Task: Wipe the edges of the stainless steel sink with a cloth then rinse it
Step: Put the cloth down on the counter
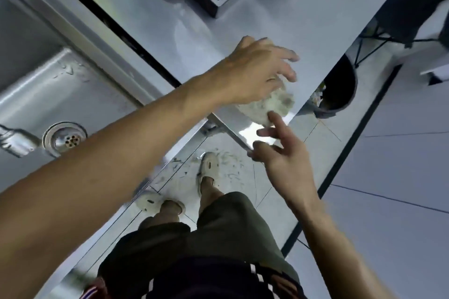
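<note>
Left hand (252,73) grips the crumpled off-white cloth (267,107) at the grey steel counter (243,19) edge, right hand (279,153) loose below, so it might slip floorward.

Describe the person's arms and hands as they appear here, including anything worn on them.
Both arms are bare all the way into view, with no sleeves, gloves, watch or bracelets visible. The left hand seems to carry a thin ring on one finger, though motion blur makes that uncertain. The right hand shows nothing worn. Fingernails look short and unpainted.
</note>
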The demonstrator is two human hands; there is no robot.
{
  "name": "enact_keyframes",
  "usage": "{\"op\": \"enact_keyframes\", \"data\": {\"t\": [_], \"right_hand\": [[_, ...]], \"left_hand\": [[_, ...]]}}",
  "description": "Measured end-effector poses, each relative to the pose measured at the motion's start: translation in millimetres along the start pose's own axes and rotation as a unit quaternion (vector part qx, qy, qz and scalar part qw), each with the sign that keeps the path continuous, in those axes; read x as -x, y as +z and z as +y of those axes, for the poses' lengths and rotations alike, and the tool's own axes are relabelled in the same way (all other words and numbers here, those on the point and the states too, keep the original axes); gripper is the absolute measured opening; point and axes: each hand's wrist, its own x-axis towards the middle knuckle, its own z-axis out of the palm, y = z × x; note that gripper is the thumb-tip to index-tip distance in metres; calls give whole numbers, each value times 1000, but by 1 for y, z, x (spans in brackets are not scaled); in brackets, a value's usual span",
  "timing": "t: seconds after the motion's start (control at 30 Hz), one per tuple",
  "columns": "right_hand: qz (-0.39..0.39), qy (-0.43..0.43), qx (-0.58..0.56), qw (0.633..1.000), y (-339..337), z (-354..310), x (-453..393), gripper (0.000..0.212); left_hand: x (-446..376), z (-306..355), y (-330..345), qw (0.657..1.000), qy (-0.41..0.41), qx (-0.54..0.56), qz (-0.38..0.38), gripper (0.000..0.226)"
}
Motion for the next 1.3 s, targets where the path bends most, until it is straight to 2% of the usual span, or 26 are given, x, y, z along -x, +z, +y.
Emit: {"op": "enact_keyframes", "data": {"t": [0.07, 0.1, 0.17, 0.2, 0.27, 0.37, 0.5, 0.6, 0.8, 0.93, 1.1, 1.3], "right_hand": [[-7, -5, 176, 984, -12, 26, -22, 56], [11, -21, 221, 975, -19, 37, -37, 51], [56, -125, 264, 955, -31, 56, -68, 45], [49, -195, 289, 936, -33, 66, -82, 45], [-23, -316, 326, 891, -31, 85, -107, 51], [-135, -374, 366, 841, -23, 97, -130, 59], [-181, -442, 412, 776, -29, 98, -159, 62], [-184, -476, 433, 743, -38, 95, -176, 62], [-174, -504, 421, 734, -33, 92, -186, 62], [-183, -527, 437, 705, -39, 88, -188, 63], [-222, -526, 398, 718, -35, 85, -190, 60], [-183, -550, 422, 697, -36, 89, -194, 62]], "left_hand": [[-2, -2, 30, 998, -53, -19, 6, 31], [2, -6, 46, 996, -88, -19, 1, 33], [15, -17, 80, 990, -141, -15, -10, 38], [23, -21, 97, 988, -153, -25, -12, 42], [37, -26, 127, 984, -161, -78, -6, 52], [51, -18, 156, 966, -207, -156, 21, 60], [54, 11, 179, 926, -332, -161, 77, 64], [46, 14, 182, 919, -347, -166, 84, 66], [38, 5, 189, 924, -335, -155, 104, 65], [38, 12, 195, 912, -361, -155, 119, 64], [43, 19, 201, 907, -371, -161, 115, 65], [41, 12, 201, 911, -358, -165, 117, 67]]}}
